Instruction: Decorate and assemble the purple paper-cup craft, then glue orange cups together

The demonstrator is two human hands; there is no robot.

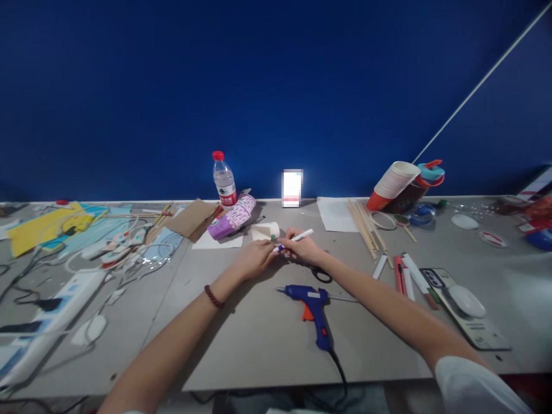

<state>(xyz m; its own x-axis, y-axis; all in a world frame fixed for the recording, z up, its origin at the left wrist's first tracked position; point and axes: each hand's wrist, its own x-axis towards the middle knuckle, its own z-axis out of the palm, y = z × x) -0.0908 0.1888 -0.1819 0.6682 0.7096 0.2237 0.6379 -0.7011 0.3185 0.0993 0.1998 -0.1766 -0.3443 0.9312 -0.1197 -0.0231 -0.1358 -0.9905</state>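
In front of me at mid-table, my right hand (302, 248) is closed around a white marker (305, 235) with a purple end. My left hand (257, 259) meets it from the left, its fingers pinched at that purple end (279, 248); whether anything else is in them is hidden. A white paper cup (266, 231) with a green mark lies on its side just beyond the fingertips. Black-handled scissors (321, 275) show partly beneath my right wrist. Nearer to me, a blue hot glue gun (307, 296) with an orange trigger lies flat.
A water bottle (224, 181) and purple patterned cups (233, 217) stand back left. Cables and a power strip (56, 316) crowd the left. Rightward are stacked paper cups (394, 184), wooden sticks (363, 227), a red cutter (401, 276) and a phone (483, 330) under a white mouse (466, 301).
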